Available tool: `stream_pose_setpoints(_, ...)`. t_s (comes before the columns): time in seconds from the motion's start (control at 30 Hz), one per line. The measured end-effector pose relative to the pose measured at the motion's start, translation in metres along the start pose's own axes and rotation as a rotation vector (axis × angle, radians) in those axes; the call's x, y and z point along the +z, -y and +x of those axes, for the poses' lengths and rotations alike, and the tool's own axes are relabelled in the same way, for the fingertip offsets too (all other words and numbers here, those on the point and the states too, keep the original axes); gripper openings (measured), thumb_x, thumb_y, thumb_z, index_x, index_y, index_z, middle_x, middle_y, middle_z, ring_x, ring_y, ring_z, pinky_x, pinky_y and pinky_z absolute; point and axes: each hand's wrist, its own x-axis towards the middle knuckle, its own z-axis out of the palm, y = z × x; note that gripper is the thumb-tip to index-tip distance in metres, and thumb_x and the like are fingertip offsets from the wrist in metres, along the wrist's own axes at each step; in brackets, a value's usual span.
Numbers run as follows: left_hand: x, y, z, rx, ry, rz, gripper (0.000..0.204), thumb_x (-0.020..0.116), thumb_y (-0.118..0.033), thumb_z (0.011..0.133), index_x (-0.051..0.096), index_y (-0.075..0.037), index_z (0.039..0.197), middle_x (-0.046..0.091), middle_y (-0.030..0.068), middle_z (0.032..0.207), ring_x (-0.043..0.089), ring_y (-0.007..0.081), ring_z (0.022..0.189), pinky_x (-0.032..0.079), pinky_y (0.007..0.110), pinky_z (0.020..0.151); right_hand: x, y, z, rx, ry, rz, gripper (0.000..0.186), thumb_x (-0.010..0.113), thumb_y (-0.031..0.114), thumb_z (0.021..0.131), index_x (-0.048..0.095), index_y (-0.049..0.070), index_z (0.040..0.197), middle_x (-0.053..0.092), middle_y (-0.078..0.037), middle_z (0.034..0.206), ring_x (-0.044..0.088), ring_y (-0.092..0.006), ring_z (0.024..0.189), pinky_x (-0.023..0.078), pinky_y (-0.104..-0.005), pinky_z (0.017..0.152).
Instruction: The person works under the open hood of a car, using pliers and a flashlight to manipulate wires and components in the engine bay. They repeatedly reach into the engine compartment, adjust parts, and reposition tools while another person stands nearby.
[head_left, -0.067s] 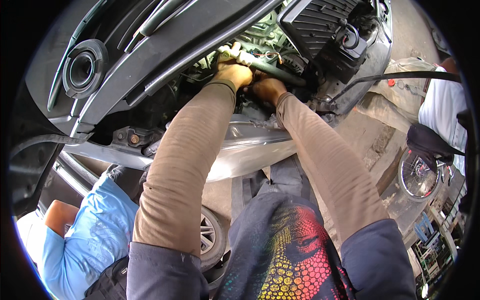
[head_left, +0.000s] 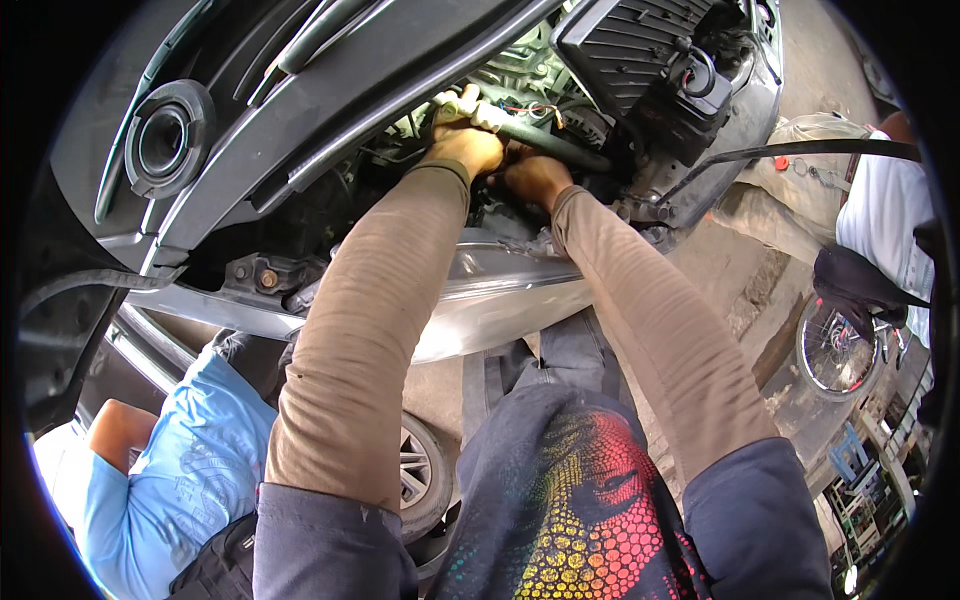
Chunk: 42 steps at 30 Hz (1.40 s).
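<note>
Reference position: 2 bare hands are inside the engine bay, reaching over the front bumper [head_left: 510,315]. The black hose [head_left: 558,146] lies just beyond the hands, on their engine side, below the ribbed black housing [head_left: 632,55]. Its long axis is oblique, running from the pale fitting [head_left: 488,116] at its upper left end down and rightward, where it passes under the housing's lower corner. The left hand [head_left: 466,146] is the nearer of the 2 to the pale fitting: 1 digit points up beside it, with the back of the hand toward the viewer. The right hand [head_left: 537,180] sits lower and to the right, below the left part of the hose, near the left hand, with its knuckles bent and its fingertips pointing inward toward the left hand. Grip state, left: fingers partly curled at the pale fitting; whether they close on it cannot be determined. Grip state, right: fingers bent, tips hidden in shadow; whether they hold anything cannot be determined. The engine [head_left: 522,68] lies beyond the hose, toward the top of the view.
</note>
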Motion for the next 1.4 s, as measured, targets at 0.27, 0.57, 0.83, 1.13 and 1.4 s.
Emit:
stream_pose_setpoints(0.27,0.012,0.007,0.055,-0.142,0.437,0.155,0.019,0.059,-0.034,0.082,0.049,-0.018,0.077,0.049,0.0026,0.081,0.046,0.0212,0.083,0.038,0.037,0.077,0.029,-0.019,0.026,-0.378,-0.057,-0.194,0.027,0.056,0.030,0.091,0.077,0.014,0.087,0.075,-0.012,0.096,0.071,-0.0307,0.097,0.056,-0.0437,0.082)
stream_pose_setpoints(0.57,0.011,0.004,0.021,-0.011,0.176,-0.528,0.023,0.042,-0.030,0.088,0.045,-0.018,0.068,0.042,0.0013,0.065,0.041,0.0178,0.063,0.034,0.034,0.065,0.034,-0.023,0.034,-0.065,-0.029,-0.040,0.025,0.055,0.025,0.090,0.074,0.012,0.102,0.073,-0.013,0.105,0.071,-0.0279,0.096,0.056,-0.0411,0.077)
stream_pose_setpoints(0.83,-0.021,-0.008,-0.003,0.044,0.105,0.539,0.032,0.042,-0.041,0.090,0.044,-0.019,0.068,0.044,0.0023,0.065,0.040,0.0194,0.063,0.033,0.035,0.066,0.019,-0.011,0.029,0.034,0.035,0.143,0.029,0.060,0.033,0.089,0.072,0.011,0.104,0.072,-0.014,0.109,0.069,-0.0291,0.098,0.055,-0.0408,0.081)
stream_pose_setpoints(1.13,-0.024,-0.007,-0.010,0.068,0.056,0.412,0.027,0.044,-0.031,0.088,0.043,-0.018,0.065,0.038,-0.0002,0.058,0.044,0.0192,0.072,0.034,0.037,0.068,0.021,-0.007,0.032,0.256,-0.052,0.316,0.042,0.067,0.044,0.084,0.070,0.009,0.107,0.070,-0.017,0.114,0.068,-0.0316,0.102,0.054,-0.0420,0.086)
stream_pose_setpoints(1.4,-0.010,-0.007,0.001,-0.176,0.289,-0.626,0.022,0.040,-0.023,0.093,0.049,-0.016,0.074,0.048,0.0012,0.068,0.047,0.0137,0.060,0.039,0.025,0.060,-0.011,0.017,0.024,0.372,0.071,0.126,0.059,0.075,0.040,0.079,0.062,0.006,0.126,0.065,-0.021,0.127,0.060,-0.0328,0.121,0.047,-0.0390,0.100)
